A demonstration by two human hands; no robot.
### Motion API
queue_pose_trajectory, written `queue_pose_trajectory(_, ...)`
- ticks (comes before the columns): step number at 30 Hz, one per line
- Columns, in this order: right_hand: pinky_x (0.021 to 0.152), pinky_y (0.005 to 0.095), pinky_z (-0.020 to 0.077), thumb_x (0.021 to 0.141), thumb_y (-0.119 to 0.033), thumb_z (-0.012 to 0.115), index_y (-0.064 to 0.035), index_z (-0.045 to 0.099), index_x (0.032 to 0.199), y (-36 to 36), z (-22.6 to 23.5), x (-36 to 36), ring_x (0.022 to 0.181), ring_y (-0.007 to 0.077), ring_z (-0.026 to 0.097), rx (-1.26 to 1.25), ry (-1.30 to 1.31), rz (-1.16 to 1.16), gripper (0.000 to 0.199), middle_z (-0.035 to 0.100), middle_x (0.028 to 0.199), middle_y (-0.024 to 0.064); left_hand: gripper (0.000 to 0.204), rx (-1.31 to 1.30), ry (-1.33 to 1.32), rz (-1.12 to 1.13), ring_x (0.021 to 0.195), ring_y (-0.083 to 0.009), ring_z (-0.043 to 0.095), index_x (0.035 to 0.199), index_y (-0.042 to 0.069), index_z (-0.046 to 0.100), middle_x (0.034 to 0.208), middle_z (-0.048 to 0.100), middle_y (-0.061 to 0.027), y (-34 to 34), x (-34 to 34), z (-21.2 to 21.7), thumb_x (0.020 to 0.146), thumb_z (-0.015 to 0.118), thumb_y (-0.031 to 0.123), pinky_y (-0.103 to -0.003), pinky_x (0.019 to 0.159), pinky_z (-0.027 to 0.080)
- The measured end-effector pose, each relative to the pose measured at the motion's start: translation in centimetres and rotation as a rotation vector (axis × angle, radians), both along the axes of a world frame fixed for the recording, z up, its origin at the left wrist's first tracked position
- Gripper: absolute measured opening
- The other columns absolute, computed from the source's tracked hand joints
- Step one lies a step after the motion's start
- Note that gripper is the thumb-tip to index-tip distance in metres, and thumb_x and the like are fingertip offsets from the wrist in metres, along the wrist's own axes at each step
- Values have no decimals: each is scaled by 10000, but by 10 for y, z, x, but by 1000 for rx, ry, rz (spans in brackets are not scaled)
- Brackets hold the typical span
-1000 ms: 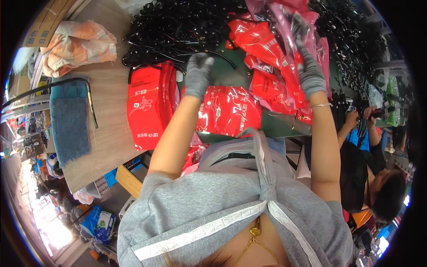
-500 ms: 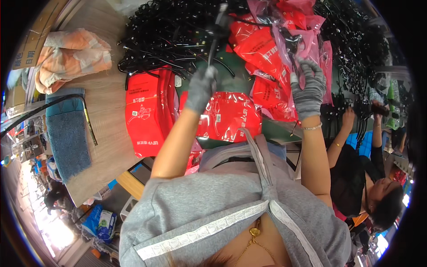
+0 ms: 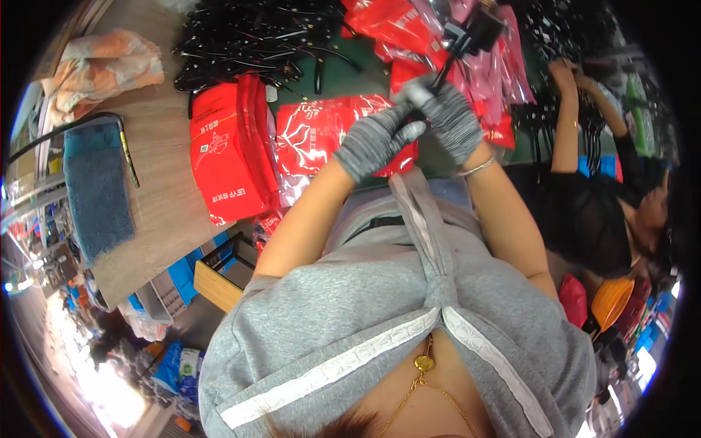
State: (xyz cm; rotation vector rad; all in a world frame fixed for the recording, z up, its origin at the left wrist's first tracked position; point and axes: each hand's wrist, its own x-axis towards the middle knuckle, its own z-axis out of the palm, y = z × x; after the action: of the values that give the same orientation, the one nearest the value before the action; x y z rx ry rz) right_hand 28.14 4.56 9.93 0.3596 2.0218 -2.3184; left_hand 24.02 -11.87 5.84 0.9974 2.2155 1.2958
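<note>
My two hands, in grey knit gloves, meet in front of me above the red bags. Between them stands a black rod-like part with a blocky head (image 3: 478, 31), tilted up and to the right. My right hand (image 3: 451, 123) is closed round its shaft. Just to the left, my left hand (image 3: 374, 140) is closed at the shaft's lower end, which the fingers mostly hide. Below and left of the hands lies a flat, glossy red bag (image 3: 310, 139). Filled red and pink bags (image 3: 401, 33) are heaped beyond my right hand.
A stack of red bags (image 3: 226, 157) lies at the left, by a tangled pile of black parts (image 3: 241, 44). A blue cloth (image 3: 98, 190) and a checked cloth (image 3: 109, 69) lie farther left. At right, a co-worker's arms (image 3: 566, 124) reach toward more black parts (image 3: 569, 29).
My left hand has come down and right, from the black pile to my right hand. My right hand has moved left from the pink bags. The view has shifted slightly.
</note>
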Motion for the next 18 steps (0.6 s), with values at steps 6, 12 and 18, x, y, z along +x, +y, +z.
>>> queue_pose_trajectory(6,815,311,512,906,-208,656,-70,599,1227,96,-12,73,914,202,668,1120,-449,-19,354,688,1061,134,516,-478,-66,49,955,-296,644,1187,80,576,1027,647,-175,4,11,-109,829,686,435,-380,812,508)
queue_pose_trajectory(12,861,335,513,869,-235,680,-85,649,1165,93,-14,140,968,298,649,1145,-180,157,333,678,1057,142,481,-579,362,20,1041,-330,620,1166,91,587,1164,614,-186,13,38,-132,837,627,439,-434,831,502)
queue_pose_trajectory(18,841,344,519,851,-234,697,-102,664,1153,88,-37,156,950,297,653,1074,-279,128,331,686,1036,132,259,-274,180,206,891,-358,646,1039,70,642,1000,668,-166,7,38,-146,903,582,283,-440,760,517)
